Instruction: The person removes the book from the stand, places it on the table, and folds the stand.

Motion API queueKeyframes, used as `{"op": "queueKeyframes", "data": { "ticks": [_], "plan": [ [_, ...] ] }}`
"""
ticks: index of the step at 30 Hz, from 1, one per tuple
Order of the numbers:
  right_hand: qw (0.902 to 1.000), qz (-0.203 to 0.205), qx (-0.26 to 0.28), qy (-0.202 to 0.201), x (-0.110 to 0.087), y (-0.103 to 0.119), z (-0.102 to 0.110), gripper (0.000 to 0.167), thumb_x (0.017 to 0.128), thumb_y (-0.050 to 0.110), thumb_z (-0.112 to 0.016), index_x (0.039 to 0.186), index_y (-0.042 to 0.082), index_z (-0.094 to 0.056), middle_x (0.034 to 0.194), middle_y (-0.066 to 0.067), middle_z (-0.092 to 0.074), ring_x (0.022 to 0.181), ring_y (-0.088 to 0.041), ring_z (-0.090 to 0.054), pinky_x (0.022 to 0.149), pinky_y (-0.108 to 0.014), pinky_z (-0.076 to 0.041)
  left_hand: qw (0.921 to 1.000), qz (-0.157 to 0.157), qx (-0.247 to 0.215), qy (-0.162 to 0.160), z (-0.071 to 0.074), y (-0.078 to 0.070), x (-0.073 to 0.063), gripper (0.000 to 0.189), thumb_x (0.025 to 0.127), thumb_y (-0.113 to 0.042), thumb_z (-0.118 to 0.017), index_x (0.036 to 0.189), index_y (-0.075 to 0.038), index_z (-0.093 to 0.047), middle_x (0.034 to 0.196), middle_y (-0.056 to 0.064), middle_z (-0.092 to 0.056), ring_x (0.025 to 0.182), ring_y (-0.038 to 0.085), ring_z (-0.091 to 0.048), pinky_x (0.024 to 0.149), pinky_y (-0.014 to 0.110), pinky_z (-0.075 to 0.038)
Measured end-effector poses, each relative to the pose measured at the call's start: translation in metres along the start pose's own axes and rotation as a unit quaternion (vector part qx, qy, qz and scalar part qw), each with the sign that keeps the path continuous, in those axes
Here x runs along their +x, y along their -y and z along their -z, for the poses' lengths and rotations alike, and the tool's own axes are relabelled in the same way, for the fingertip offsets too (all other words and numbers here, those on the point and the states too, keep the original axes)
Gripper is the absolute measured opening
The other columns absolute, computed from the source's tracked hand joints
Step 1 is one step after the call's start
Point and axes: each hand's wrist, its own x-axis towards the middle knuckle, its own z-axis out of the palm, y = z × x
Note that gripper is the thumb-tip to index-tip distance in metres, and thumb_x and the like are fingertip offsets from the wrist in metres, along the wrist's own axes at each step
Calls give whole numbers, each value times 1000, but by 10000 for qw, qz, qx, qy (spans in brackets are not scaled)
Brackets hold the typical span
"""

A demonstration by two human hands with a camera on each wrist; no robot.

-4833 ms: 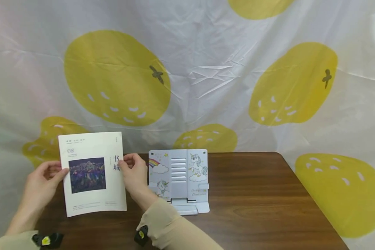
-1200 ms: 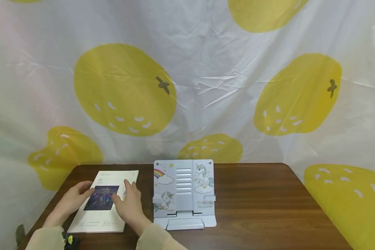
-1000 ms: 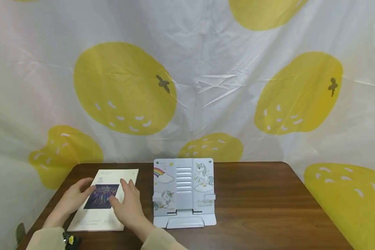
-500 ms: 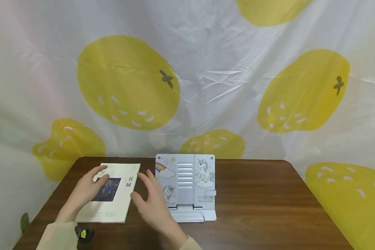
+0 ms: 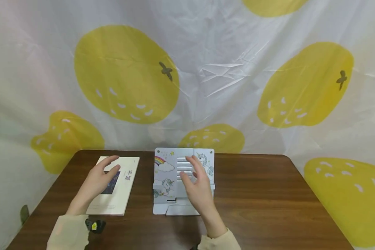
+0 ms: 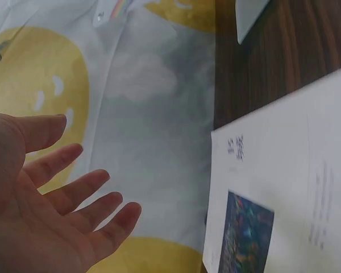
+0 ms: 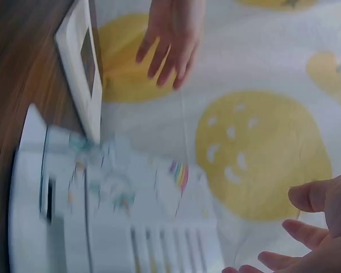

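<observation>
A cream book (image 5: 120, 201) with a dark picture on its cover lies flat at the table's left. Above it my left hand (image 5: 95, 182) hovers, fingers spread and holding nothing; the left wrist view shows the palm of this hand (image 6: 51, 205) apart from the book (image 6: 295, 153). A white folding book stand (image 5: 164, 173) with unicorn and rainbow drawings stands to the right of the book. My right hand (image 5: 200, 187) is in front of the stand with loosely bent fingers, covering part of its right side. In the right wrist view nothing is in that hand (image 7: 318, 233).
The brown wooden table (image 5: 262, 201) reaches out to the right of the stand. A white curtain (image 5: 218, 100) with yellow fruit prints hangs behind the table's back edge. A small dark green shape (image 5: 24, 213) shows at the table's left edge.
Earlier both hands held the book up; it then lay on the table with both hands over it. My right hand has since moved right to the stand, and my left has lifted off the book.
</observation>
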Motion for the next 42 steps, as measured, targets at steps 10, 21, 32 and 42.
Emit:
{"op": "queueKeyframes", "data": {
  "ticks": [10, 21, 32, 42],
  "plan": [
    [9943, -534, 109, -921, 21, -32, 41, 42, 90, 0, -62, 132, 2, -57, 144, -17, -45, 128, -32, -46, 97, -52, -45, 9987, -357, -366, -85, -26, -20, 4, 46, 102, -28, -54, 141, -4, -48, 143, 20, -47, 131, 40, -43, 98, 53, -44],
    [9852, -1152, 100, -1263, 27, -60, 57, 41, 93, 3, -60, 134, 4, -54, 134, -17, -53, 123, -35, -46, 100, -49, -40, 9917, -295, -1235, -216, -62, -38, 8, 42, 100, -20, -57, 138, -2, -50, 137, 19, -53, 123, 37, -52, 99, 52, -44],
    [9756, -1417, 359, -1640, 33, -79, 55, 38, 92, 2, -62, 130, 1, -55, 120, -18, -58, 101, -24, -56, 79, -22, -46, 9858, 120, -1374, -959, -94, -47, 16, 37, 97, -16, -63, 130, -1, -57, 117, 17, -64, 101, 27, -64, 84, 42, -54],
    [9723, -1730, 265, -1550, 34, -85, 52, 38, 93, 9, -65, 130, 3, -55, 111, -15, -57, 96, -21, -53, 74, -21, -44, 9833, 157, -1383, -1173, -111, -45, 21, 31, 95, -16, -65, 122, -3, -62, 106, 12, -68, 90, 23, -66, 77, 39, -54]
  ]
}}
